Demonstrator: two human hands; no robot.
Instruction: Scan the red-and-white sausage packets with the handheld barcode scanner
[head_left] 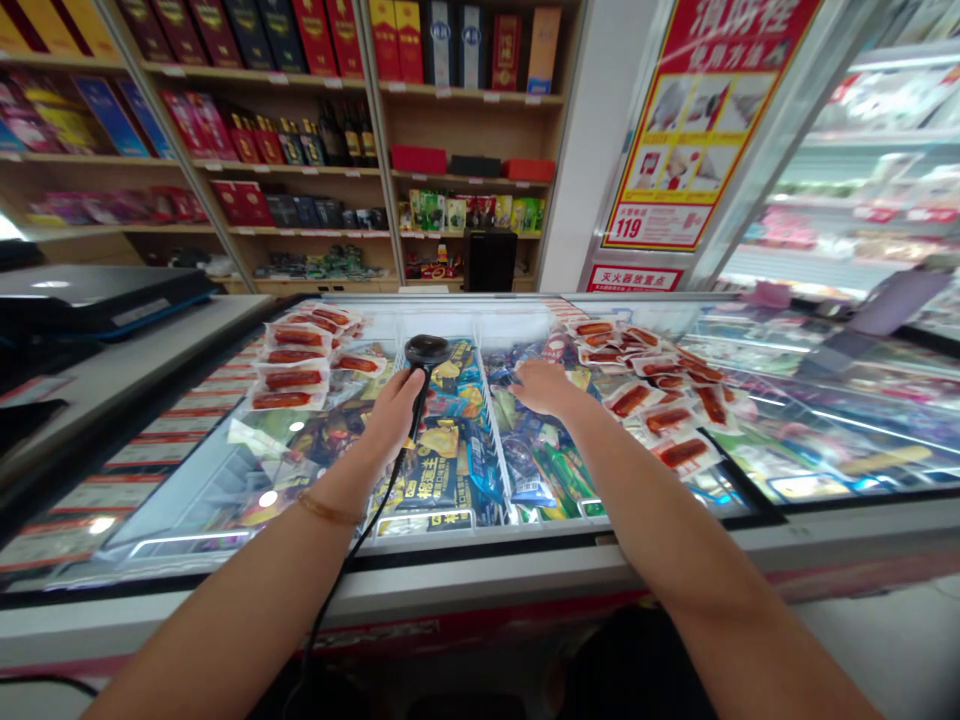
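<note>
Two clusters of sausage packs [291, 380] edge the freezer's [540, 585] open bay. Left hand [399, 408] clamps the scanner [426, 350] there, left of the wire divider [492, 420]; right hand [546, 387] over bags [525, 490], can't tell its grip. Scanner: black, rounded head, cord [369, 528] crossing front rim [465, 592].

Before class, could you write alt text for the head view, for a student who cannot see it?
A person's left hand holds a corded scanner over an open freezer; the right hand is by packets inside. Sausage packs lie on both sides; stocked shelves stand behind.
</note>
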